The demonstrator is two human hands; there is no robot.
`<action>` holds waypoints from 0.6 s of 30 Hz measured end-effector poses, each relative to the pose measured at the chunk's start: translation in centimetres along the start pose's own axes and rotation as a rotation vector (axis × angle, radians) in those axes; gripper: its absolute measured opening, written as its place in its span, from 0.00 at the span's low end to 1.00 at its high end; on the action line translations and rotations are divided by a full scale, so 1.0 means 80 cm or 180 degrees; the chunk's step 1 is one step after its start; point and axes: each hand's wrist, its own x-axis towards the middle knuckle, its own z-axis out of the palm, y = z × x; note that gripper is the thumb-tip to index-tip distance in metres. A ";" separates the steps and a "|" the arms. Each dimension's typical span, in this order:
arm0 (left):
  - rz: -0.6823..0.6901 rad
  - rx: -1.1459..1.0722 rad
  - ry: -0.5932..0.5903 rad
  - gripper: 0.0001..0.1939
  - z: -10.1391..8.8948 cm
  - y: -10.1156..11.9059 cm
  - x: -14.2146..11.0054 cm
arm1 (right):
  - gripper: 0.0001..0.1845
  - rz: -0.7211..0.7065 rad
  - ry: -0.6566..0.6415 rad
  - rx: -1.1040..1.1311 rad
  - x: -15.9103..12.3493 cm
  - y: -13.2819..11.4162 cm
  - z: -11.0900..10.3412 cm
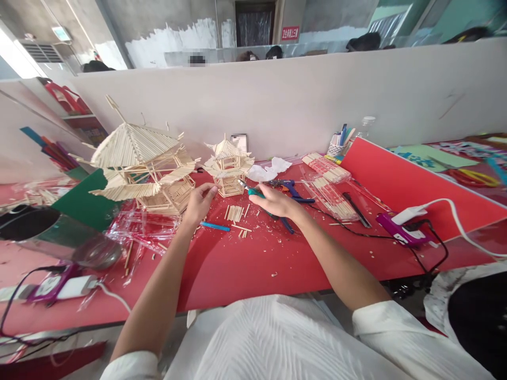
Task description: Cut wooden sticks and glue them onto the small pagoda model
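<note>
My right hand (273,201) is closed around a pair of pliers (252,191) with teal handles, their metal jaws pointing left toward a small pagoda model (226,169) built of wooden sticks. My left hand (201,201) is pinched at the fingertips, just left of that model; whatever it holds is too small to make out. Between the hands, a row of short cut sticks (235,213) lies on the red table (241,269). A blue pen (215,226) rests near my left wrist. Behind my left hand stands a larger stick pagoda (137,153).
A blue glue gun (291,189) and bundles of sticks (330,184) lie right of my hand. A clear jar (75,243) lies at left. Purple power strips (404,232) with cables sit at the right and left. A red board (420,184) leans at right, before the white partition (301,100).
</note>
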 end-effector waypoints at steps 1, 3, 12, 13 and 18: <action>-0.0002 0.0028 -0.0059 0.19 0.001 0.000 0.000 | 0.22 0.0003 0.0149 -0.0644 -0.001 0.002 -0.004; -0.0029 0.0065 -0.0181 0.19 0.005 -0.001 -0.001 | 0.27 0.0147 0.0194 -0.1596 -0.003 0.007 -0.009; 0.0056 0.0492 -0.1045 0.12 0.022 -0.005 -0.010 | 0.28 0.0258 -0.0315 -0.2613 -0.015 0.005 0.012; 0.0102 0.0575 -0.1137 0.11 0.023 -0.005 -0.011 | 0.28 0.0204 -0.0289 -0.2629 -0.017 0.002 0.016; 0.0299 0.0831 -0.1782 0.11 0.023 0.005 -0.019 | 0.23 0.0062 -0.0324 -0.2735 -0.021 -0.003 0.034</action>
